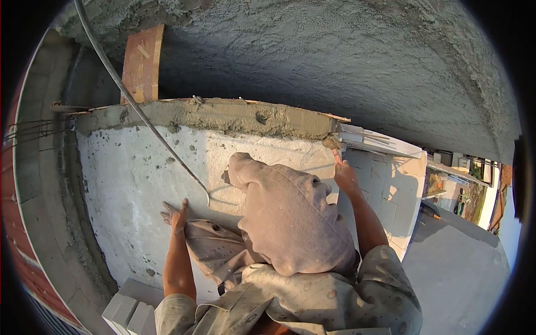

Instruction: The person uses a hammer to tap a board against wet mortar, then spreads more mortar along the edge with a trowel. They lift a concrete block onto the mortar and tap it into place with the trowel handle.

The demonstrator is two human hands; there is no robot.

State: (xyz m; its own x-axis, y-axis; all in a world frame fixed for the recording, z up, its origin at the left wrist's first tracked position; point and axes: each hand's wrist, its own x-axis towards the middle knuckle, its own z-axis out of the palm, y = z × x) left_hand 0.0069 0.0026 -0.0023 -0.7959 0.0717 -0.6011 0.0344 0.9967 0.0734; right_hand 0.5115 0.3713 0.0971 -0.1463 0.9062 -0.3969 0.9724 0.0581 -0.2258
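Note:
My right hand (pixel 345 175) is closed around the handle of a small trowel (pixel 332 143), whose mortar-smeared blade is against the right end of a wet mortar ledge (pixel 240 117). My left hand (pixel 176 214) rests with its fingers apart on the pale, mortar-spotted slab (pixel 134 184), beside my bent knee. A long thin grey hose or cable (pixel 148 123) hangs down from above, its curved end near the slab between my hands.
A brown board (pixel 142 64) stands upright behind the ledge. Rough grey plaster (pixel 335 67) spans the top. Grey blocks (pixel 134 307) sit at lower left, and thin rebar (pixel 30 133) sticks out at left. A pale block edge (pixel 382 139) lies right of the ledge.

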